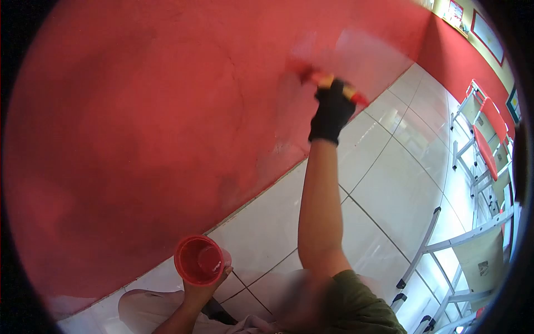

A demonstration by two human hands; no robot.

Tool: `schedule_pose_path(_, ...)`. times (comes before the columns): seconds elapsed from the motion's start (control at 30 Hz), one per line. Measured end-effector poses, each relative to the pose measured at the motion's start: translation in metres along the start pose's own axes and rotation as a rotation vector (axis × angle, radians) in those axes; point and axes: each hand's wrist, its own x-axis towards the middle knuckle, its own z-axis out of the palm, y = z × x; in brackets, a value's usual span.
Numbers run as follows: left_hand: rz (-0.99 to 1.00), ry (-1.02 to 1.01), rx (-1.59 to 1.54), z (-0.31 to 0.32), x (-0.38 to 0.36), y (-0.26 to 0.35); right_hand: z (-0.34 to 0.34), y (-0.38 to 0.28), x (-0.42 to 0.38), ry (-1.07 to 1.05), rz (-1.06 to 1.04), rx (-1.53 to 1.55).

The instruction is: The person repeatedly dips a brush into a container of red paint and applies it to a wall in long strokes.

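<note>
**Brush on the red wall, cup held low**

Right hand, in a black glove, is closed around the handle of a brush, which shows red and yellow where it sticks out past the fist. That arm is stretched straight out and up, and the brush end meets the wall near where the wall joins the floor. The patch around the brush looks paler and smeared against the deeper red elsewhere; the brush head itself is blurred, so I cannot make out its bristles.

Left hand is bare and wraps the underside of a red cup, fingers curled up its side. The cup is held upright, mouth facing the camera, with red liquid inside. It sits low and close to the body, well apart from the brush, just in front of the wall's bottom edge.

From cup to brush the line runs up and to the right, along the outstretched right arm; the brush handle lies roughly along that same line, its working end pointing away from the cup. The right hand alone is at the wall; the left stays back.

Further out, white floor tiles spread to the right. Metal-framed chairs with red seats stand by the far wall, and a grey metal frame lies nearer. Framed pictures hang above them.
</note>
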Motion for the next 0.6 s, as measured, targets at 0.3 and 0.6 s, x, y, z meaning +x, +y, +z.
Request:
schedule_pose_path(0.3, -0.035, -0.006, -0.089, 0.001, 0.003, 0.005, 0.001, 0.031, 0.087, -0.138, -0.273, -0.221)
schedule_pose_path(0.6, -0.040, -0.011, -0.040, 0.000, 0.004, -0.001, 0.030, -0.059, 0.048, 0.041, 0.078, 0.334)
